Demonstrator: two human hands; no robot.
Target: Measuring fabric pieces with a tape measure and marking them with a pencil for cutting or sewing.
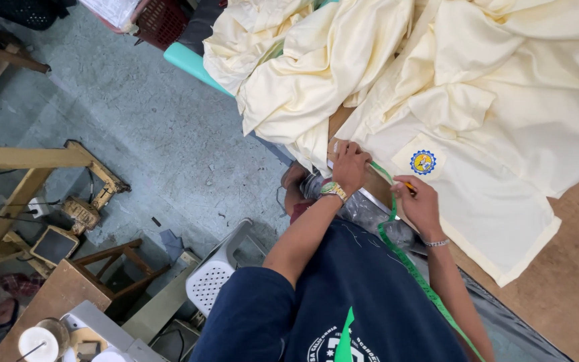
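Left hand (350, 164) flat on cream fabric (477, 100); right hand (418, 203) gripping pencil (408, 186).

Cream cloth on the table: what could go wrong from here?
1. The cream cloth lies loose under the left hand, so it may slide and shift the mark.
2. The green tape measure hangs slack past the right hand and could snag.
3. Heaped cloth overhangs the table edge and might slip off.

Single head-worn view, steeply downward, close over worktable (571, 281) edge and floor (142, 134).
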